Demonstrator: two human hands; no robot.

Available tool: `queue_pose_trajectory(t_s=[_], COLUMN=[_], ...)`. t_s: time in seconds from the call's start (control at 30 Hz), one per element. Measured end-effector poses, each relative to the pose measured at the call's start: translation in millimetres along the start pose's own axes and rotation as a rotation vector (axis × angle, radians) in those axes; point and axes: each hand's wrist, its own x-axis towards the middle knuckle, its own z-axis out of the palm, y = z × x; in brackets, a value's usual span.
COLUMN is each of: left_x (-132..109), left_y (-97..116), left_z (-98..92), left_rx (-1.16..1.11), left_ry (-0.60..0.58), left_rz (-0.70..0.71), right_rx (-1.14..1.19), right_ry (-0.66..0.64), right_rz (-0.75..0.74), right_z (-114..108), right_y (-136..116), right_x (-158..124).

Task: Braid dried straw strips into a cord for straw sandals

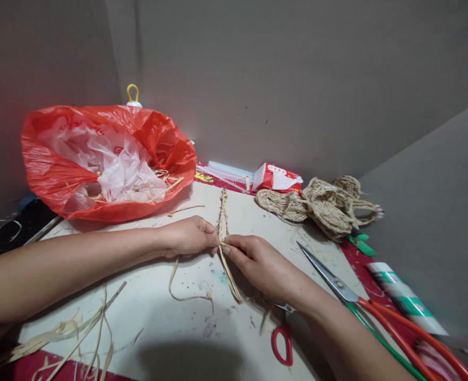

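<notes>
A narrow braid of pale dried straw [223, 211] runs away from me over the white board, its loose strands [229, 275] trailing toward me. From the left, my left hand [194, 236] pinches the braid near its lower end, fingers closed. Opposite it, my right hand [253, 259] grips the same spot between thumb and forefinger. The fingertips of both hands almost meet there and partly cover the straw. One thin strand [190, 297] hangs from below my left hand and curls on the board.
A red plastic bag [110, 211] with straw stands back left. Coiled braided cord [329, 206] and a red tissue pack [277, 177] lie back right. Large scissors [339, 284] rest right of my arm; a red-handled pair [282, 345] is partly under it. Loose straw [71, 330] lies front left on the white board [158, 328].
</notes>
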Motion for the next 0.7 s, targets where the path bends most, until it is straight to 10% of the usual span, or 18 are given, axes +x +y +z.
queue_pose_trajectory(t_s=[0.37,0.7], left_x=[2,-4], left_y=[-3,-2], left_z=[7.0,10.2], left_rx=[-0.041,-0.238], left_ry=[0.013,0.073], left_rz=[0.119,0.017], right_rx=[0.466,-0.568], right_ry=[-0.030,0.113], right_rz=[0.252,0.104], right_z=[12,35], right_y=[-6,-24], right_x=[-1,-12])
